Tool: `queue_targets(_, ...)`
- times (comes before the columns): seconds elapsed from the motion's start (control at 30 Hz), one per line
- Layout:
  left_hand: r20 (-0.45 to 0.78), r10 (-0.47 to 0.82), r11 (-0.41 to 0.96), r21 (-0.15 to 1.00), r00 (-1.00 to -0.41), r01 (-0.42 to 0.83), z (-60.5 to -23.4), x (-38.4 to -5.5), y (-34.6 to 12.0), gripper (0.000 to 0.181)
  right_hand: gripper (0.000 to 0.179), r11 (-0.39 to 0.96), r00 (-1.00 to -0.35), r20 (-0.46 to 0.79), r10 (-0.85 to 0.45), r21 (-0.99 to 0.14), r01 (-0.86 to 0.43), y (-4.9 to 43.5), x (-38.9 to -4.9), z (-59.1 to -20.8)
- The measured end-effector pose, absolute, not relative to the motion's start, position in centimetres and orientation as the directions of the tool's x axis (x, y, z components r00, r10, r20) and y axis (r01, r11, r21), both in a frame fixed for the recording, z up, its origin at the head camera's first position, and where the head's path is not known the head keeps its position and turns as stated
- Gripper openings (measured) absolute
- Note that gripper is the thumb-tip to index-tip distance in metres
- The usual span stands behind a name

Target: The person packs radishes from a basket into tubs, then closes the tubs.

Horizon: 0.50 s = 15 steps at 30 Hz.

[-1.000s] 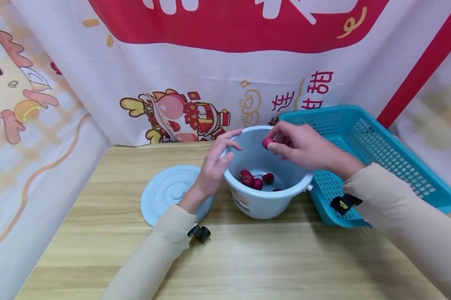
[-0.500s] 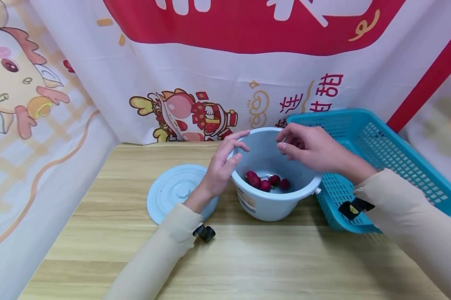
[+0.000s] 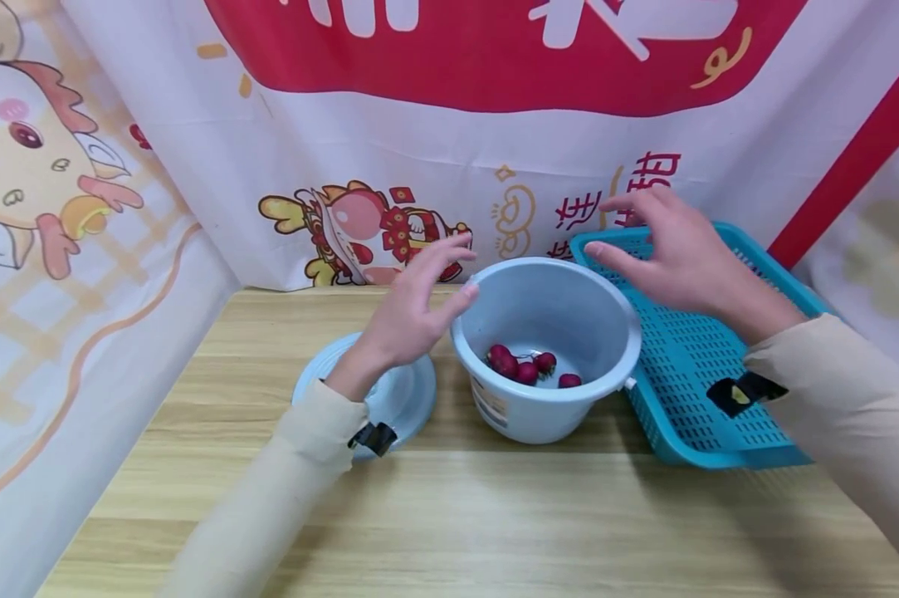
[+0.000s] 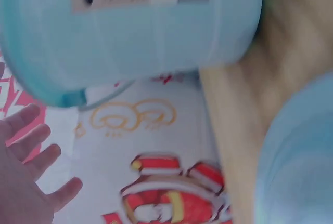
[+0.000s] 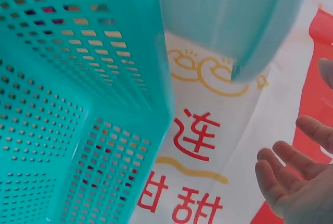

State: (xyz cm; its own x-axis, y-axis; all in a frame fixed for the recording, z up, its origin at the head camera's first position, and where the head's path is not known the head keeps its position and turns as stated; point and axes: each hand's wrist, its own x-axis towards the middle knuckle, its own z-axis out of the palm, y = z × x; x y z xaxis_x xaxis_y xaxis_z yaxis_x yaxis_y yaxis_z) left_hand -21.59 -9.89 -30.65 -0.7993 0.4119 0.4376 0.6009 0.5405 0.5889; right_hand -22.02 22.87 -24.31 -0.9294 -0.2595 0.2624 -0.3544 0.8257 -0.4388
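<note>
A light-blue bucket [image 3: 527, 419] stands upright on the table with several small red radishes [image 3: 526, 373] on its bottom. My left hand [image 3: 412, 320] hovers beside the bucket's left rim, fingers spread and holding nothing. The left wrist view shows that hand [image 4: 31, 167] apart from the bucket wall [image 4: 156, 42]. To the right, my right hand [image 3: 676, 257] is raised over the back left of a teal perforated basket [image 3: 666, 357]. Its fingers are loosely extended, with nothing in them, as the right wrist view of the hand [image 5: 302, 182] confirms.
A round light-blue lid [image 3: 407, 403] lies flat left of the bucket, partly under my left forearm in the head view. The basket sits close against the bucket's right side. A printed cloth [image 3: 389, 133] hangs behind the wooden table [image 3: 494, 523].
The radish in my right hand was let go into the bucket. My right hand then rose and moved right over the basket. My left hand came off the rim and drew left.
</note>
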Motion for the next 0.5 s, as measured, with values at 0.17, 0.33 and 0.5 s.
queue_targets(0.17, 0.472, 0.347, 0.649, 0.503, -0.81, 0.571, -29.7, -21.4, -12.1, 0.056, 0.084, 0.805, -0.919, 0.308, -0.247, -0.462, -0.372, 22.4, -21.2, -23.6)
queue_targets(0.33, 0.447, 0.238, 0.659, 0.578, -0.862, 0.481, -29.8, -20.7, -15.2, 0.06, 0.082, 0.763, -0.902, 0.355, -0.248, -0.501, -0.407, 19.2, -19.5, -22.5)
queue_targets(0.5, 0.367, 0.124, 0.563, 0.739, -0.922, 0.37, -30.4, -19.4, -18.4, 0.06, 0.082, 0.718, -0.903, 0.346, -0.255, -0.557, -0.417, 14.8, -18.4, -21.7)
